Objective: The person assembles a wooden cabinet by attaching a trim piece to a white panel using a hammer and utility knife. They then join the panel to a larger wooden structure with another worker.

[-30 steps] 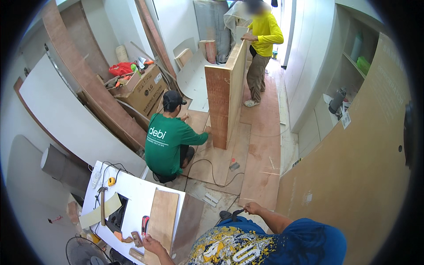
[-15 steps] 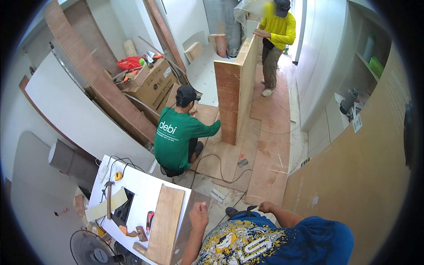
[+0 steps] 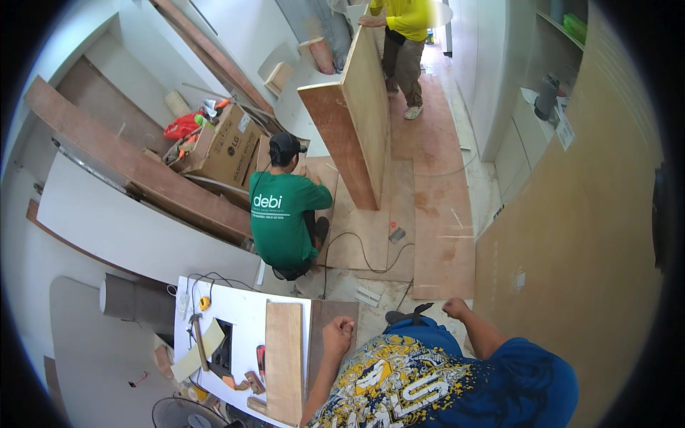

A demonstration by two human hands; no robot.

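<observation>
My left hand (image 3: 338,335) is raised beside the white worktable, its fingers curled closed with nothing visible in them. Under it lies a dark brown strip of board along the table edge. On my other side, my right hand (image 3: 455,308) hangs over the floor in a loose fist, apart from everything; I see nothing in it. Nearest to my left hand on the worktable (image 3: 246,299) are a pale wood board (image 3: 284,357), a red-and-black screwdriver (image 3: 261,360), a small wooden hand plane (image 3: 254,382), a hammer (image 3: 199,341) and a yellow tape measure (image 3: 205,303).
A person in green (image 3: 285,214) squats ahead, next to a tall wooden panel (image 3: 365,121). Someone in yellow (image 3: 407,50) holds its far end. A black cable (image 3: 357,246) crosses the floor sheets. A large brown board (image 3: 564,271) stands at right; a fan (image 3: 187,414) sits lower left.
My view has swung, shifting the room within it. The squatting person's right hand has left the panel's lower edge and come back in front of the body. Both my hands stay curled.
</observation>
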